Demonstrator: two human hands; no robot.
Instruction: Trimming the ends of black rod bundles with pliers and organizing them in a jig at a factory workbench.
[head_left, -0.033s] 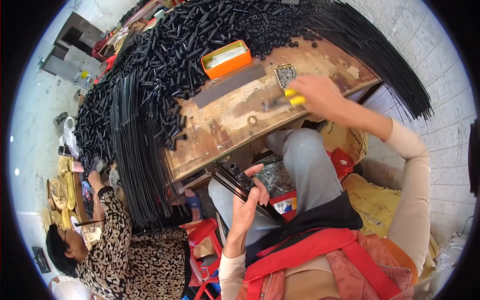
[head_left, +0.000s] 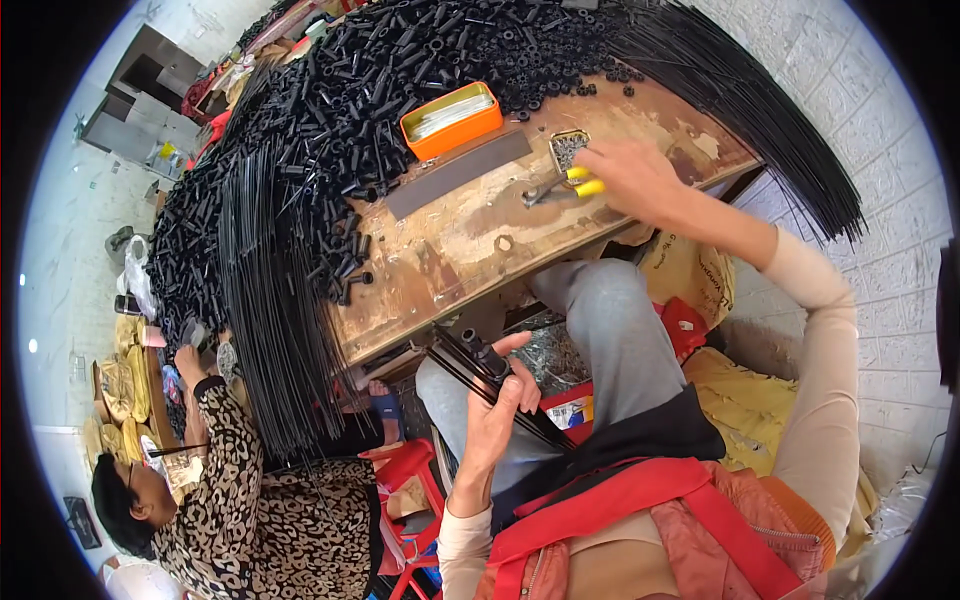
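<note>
Head view: our right hand (head_left: 635,182) has its fingers wrapped round some yellow-handled pliers (head_left: 548,188) over the wooden table (head_left: 440,250), pretty near a small tin (head_left: 553,152) of metal bits (head_left: 568,147). Our left hand (head_left: 490,415) sits nearer us, off the table, closed around a few thin black rods (head_left: 453,368) and a short black tube (head_left: 482,350), forefinger sticking out. An orange box (head_left: 455,138) sits farther left.

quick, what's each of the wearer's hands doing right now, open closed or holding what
Left hand: holding black rods and a black tube.
Right hand: closed on yellow-handled pliers.
</note>
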